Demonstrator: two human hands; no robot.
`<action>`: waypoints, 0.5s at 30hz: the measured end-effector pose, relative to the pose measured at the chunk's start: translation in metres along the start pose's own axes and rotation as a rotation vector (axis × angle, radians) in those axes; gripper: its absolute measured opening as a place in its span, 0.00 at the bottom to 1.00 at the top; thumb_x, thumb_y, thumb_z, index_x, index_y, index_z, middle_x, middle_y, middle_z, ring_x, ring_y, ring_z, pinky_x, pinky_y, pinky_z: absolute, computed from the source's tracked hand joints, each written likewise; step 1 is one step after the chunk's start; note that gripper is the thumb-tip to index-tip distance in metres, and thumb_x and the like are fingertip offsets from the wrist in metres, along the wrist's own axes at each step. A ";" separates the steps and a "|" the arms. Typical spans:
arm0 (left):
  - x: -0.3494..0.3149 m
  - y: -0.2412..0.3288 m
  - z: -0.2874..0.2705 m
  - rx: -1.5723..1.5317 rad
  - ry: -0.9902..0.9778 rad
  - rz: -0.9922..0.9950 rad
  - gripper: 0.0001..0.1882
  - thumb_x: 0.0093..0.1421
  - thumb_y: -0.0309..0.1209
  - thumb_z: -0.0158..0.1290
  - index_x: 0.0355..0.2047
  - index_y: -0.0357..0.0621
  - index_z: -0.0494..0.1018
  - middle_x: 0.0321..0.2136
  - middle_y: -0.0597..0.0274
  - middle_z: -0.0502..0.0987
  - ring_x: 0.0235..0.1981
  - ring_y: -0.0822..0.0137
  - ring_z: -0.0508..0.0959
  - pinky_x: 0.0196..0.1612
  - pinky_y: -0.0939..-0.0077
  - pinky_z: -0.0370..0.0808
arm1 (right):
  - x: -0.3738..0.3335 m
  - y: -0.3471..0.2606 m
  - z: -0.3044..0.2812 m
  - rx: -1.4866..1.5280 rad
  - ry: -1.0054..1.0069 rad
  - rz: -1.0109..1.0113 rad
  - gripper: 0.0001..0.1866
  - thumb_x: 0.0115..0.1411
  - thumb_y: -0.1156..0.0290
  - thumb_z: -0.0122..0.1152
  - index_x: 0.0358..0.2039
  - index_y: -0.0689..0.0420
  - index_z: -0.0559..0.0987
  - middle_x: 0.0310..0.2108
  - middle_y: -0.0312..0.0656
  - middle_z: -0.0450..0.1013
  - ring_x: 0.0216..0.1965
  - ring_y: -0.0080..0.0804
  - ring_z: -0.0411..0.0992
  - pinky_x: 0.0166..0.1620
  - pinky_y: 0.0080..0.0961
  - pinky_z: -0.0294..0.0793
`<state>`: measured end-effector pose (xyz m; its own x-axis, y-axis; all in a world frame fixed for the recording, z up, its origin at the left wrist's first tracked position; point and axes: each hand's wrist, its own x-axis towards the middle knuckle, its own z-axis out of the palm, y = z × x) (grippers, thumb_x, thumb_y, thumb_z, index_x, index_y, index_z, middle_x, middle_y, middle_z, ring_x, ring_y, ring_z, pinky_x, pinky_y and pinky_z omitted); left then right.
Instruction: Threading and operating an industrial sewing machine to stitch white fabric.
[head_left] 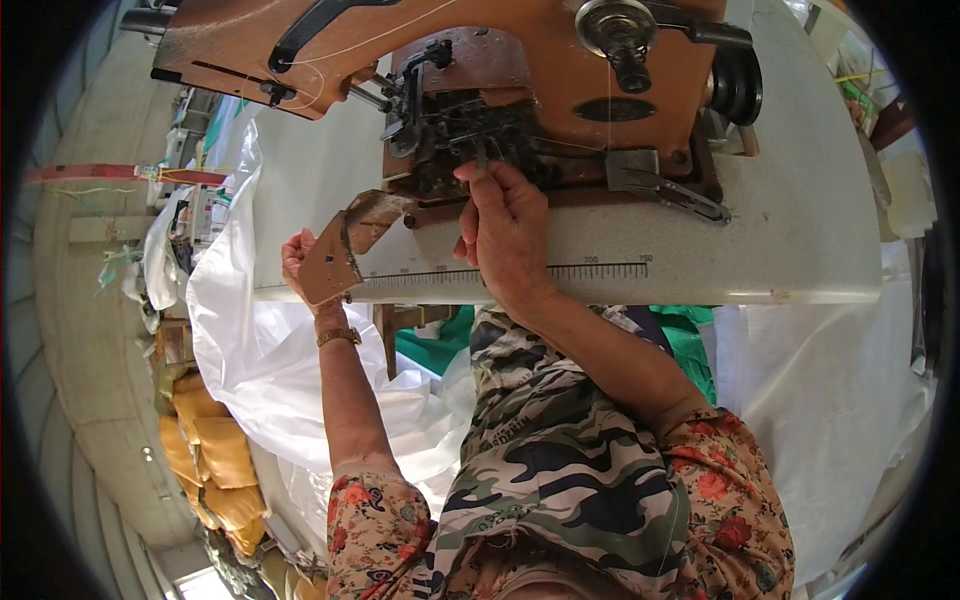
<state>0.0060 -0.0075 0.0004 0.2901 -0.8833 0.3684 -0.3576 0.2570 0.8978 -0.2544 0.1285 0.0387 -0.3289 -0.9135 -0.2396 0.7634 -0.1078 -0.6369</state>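
A brown sewing machine [560, 60] stands on the pale table, its lower front opened onto dark, greasy workings [470, 130]. My right hand [512, 225] is in front of that opening, thumb and fingers pinched around a thin grey piece [481, 155] that points into the mechanism; its kind is not clear. My left hand [296, 258] grips the outer edge of a bent brown cover plate [332, 262], which hides part of the fingers. The plate sticks out at the machine's lower left; whether it is still joined to the machine I cannot tell.
A ruler scale [600, 270] runs along the front edge of the table [800, 230]. A metal lever [690, 198] sits at the base's right. White sheeting [250, 350] hangs at the left, and more white cloth [810, 400] at the right. Yellow bundles [215, 450] lie far left.
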 end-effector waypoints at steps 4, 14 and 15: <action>0.003 -0.005 -0.003 -0.027 -0.006 -0.007 0.10 0.59 0.33 0.53 0.28 0.40 0.68 0.20 0.71 0.70 0.21 0.80 0.66 0.25 0.87 0.66 | 0.001 0.001 0.000 -0.004 -0.007 -0.004 0.10 0.62 0.64 0.47 0.34 0.55 0.73 0.10 0.30 0.60 0.08 0.14 0.55 0.14 0.15 0.62; 0.002 -0.003 -0.001 -0.083 -0.016 -0.011 0.11 0.59 0.34 0.53 0.28 0.39 0.68 0.20 0.70 0.70 0.21 0.80 0.66 0.25 0.87 0.66 | 0.002 0.000 0.006 -0.009 0.015 0.004 0.10 0.62 0.63 0.49 0.33 0.56 0.73 0.10 0.30 0.60 0.08 0.15 0.55 0.13 0.15 0.62; 0.001 -0.002 0.000 -0.068 -0.018 -0.010 0.11 0.59 0.34 0.53 0.28 0.39 0.68 0.20 0.71 0.70 0.21 0.80 0.66 0.25 0.87 0.66 | 0.002 0.000 0.006 -0.004 0.020 0.001 0.10 0.62 0.64 0.49 0.32 0.56 0.73 0.10 0.30 0.60 0.08 0.15 0.55 0.13 0.15 0.62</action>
<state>0.0070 -0.0089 -0.0007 0.2776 -0.8925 0.3555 -0.2932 0.2736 0.9161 -0.2515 0.1248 0.0423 -0.3388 -0.9057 -0.2546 0.7618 -0.1052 -0.6392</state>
